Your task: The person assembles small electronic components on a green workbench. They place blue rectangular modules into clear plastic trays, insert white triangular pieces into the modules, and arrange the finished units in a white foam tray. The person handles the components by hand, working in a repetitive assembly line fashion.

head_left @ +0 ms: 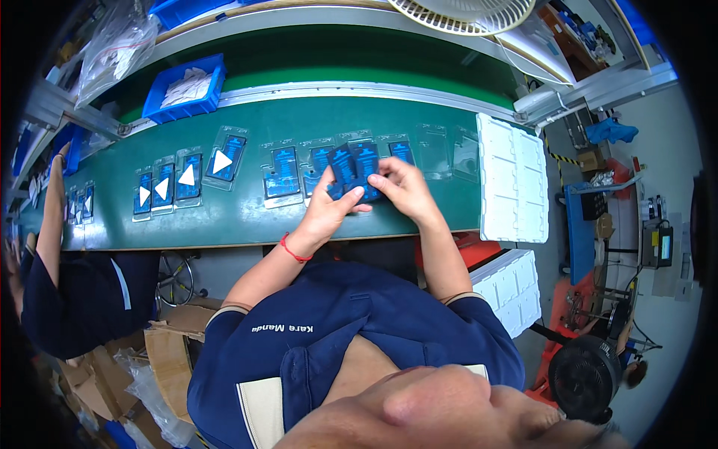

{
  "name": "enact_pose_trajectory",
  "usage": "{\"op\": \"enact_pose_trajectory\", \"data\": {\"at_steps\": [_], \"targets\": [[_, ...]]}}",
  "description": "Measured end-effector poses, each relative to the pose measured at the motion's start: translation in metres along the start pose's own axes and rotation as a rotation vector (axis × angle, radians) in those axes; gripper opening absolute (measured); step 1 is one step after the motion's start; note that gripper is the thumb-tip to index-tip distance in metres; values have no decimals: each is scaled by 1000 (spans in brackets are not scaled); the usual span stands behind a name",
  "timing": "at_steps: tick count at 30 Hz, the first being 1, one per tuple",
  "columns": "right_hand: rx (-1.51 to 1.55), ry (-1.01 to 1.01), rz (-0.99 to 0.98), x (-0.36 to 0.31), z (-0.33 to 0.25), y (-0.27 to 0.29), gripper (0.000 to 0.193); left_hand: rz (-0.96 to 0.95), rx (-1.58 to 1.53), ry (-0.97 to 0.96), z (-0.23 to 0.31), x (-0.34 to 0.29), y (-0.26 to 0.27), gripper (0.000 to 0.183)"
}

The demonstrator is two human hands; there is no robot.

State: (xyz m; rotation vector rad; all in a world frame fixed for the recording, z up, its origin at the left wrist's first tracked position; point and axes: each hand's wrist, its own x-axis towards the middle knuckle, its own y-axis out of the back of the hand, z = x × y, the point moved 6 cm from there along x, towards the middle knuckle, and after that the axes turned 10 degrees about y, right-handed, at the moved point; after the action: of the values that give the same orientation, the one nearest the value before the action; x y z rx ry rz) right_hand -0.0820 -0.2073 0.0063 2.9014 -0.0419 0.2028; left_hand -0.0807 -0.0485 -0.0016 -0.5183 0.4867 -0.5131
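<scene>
Above the green bench, my left hand (329, 207) is closed on a flat, dark blue rectangular piece (342, 166), about phone-sized. My right hand (404, 188) pinches a second such flat piece (366, 159) by its right side, and the two pieces overlap. Below and around them lies a row of see-through plastic trays. One tray (269, 196) left of my hands carries a like blue piece (285, 172), and another piece (401, 153) lies just beyond my right hand. Farther left, several trayed pieces bear white triangles, the nearest such piece (227, 159) tilted.
See-through trays (432, 146) without pieces lie right of my hands. White moulded trays (514, 179) cover the bench's right end. A blue bin (184, 90) of white slips stands at the back left. A co-worker's arm (54, 202) reaches over the far left; a fan (464, 13) hangs above.
</scene>
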Motion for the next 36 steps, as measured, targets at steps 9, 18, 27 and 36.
{"op": "enact_pose_trajectory", "data": {"at_steps": [9, 18, 27, 36], "targets": [[-627, -244, 380, 6, 44, 156, 23, 27, 100, -46, -3, 11, 0, 44], [-238, 94, 131, -9, -10, 32, 27, -17, 250, -162, -8, 27, -26, 83], [-992, -36, 668, -16, 26, 198, 41, 208, 1701, -668, -11, 12, -36, 69], [-1269, 161, 397, -24, 54, 146, 45, 245, 1830, -520, -14, 23, -19, 72]]}}
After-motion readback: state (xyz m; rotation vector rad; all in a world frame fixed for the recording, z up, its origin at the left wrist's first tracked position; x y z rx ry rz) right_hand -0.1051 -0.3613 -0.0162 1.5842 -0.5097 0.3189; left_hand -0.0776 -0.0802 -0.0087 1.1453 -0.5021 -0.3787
